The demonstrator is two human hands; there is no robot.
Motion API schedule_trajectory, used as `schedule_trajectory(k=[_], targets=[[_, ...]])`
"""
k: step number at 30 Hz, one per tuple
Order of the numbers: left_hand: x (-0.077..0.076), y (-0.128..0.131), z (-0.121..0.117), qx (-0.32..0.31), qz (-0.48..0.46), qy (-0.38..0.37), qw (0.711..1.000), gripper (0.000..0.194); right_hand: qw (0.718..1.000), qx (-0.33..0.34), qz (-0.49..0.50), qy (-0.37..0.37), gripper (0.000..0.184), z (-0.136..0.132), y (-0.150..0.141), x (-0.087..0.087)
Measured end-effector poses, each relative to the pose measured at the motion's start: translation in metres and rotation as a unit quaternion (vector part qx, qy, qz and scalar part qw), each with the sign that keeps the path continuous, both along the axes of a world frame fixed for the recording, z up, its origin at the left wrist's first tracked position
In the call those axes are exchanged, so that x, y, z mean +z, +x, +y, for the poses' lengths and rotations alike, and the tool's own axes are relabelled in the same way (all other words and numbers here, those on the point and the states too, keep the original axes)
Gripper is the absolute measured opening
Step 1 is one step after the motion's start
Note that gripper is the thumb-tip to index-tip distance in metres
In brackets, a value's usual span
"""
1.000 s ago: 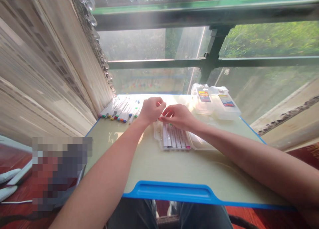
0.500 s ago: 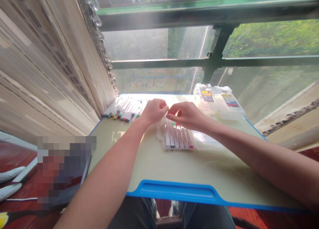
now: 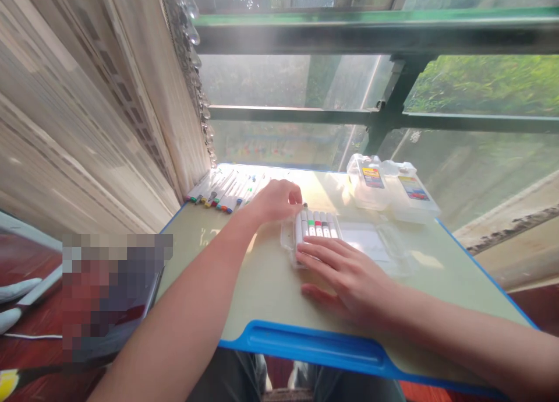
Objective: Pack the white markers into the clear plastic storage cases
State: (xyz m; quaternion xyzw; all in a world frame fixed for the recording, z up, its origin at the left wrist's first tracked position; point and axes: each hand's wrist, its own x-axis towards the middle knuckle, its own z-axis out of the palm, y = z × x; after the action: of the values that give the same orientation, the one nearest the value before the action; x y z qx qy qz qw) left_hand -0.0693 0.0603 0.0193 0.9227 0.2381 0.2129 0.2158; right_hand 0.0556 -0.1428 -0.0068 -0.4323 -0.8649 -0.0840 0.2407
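Note:
My left hand (image 3: 279, 201) is at the far left corner of a clear plastic case (image 3: 287, 237). Its fingers are curled in a pinch at the upper end of a white marker (image 3: 299, 230), whose dark tip pokes out past the others. My right hand (image 3: 345, 271) lies stretched over the near end of the case, fingertips on the markers and thumb apart; it covers their lower ends. Several white markers (image 3: 325, 230) with green, red and black bands lie side by side in the case. The case's open lid (image 3: 371, 242) is spread out to the right.
A row of loose white markers with coloured ends (image 3: 222, 192) lies at the table's far left. Two clear cases with labels (image 3: 371, 195) (image 3: 413, 201) stand at the far right. Curtains (image 3: 131, 99) hang on the left, and a window with green bars (image 3: 305, 115) rises behind the table (image 3: 257, 285).
My right hand has left my left hand and come down toward me onto the markers, its fingers straightening. My left hand has lowered slightly to the case's far edge. The view has shifted a little.

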Motion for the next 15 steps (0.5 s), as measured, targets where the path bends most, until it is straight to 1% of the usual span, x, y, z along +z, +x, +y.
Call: schedule_trajectory(k=[5,10,13,15], targets=[[-0.0002,-0.0004,0.0044,-0.02,0.006,-0.025,0.999,0.007,1.0,0.002,0.008,-0.02,0.036,0.0018,0.0005,0.0031],[-0.0018,0.0004,0.0063,-0.024,0.014,-0.017,0.999,0.008,1.0,0.002,0.002,-0.023,0.034,0.0012,-0.0003,0.0027],[-0.0013,0.0,0.0051,-0.026,0.016,-0.028,0.999,0.009,0.999,-0.003,0.01,-0.039,0.036,-0.0007,0.0001,0.0016],[-0.0003,-0.0007,0.003,-0.03,0.012,-0.024,0.999,0.009,0.999,-0.019,0.017,-0.045,0.039,-0.0021,0.0006,0.0003]])
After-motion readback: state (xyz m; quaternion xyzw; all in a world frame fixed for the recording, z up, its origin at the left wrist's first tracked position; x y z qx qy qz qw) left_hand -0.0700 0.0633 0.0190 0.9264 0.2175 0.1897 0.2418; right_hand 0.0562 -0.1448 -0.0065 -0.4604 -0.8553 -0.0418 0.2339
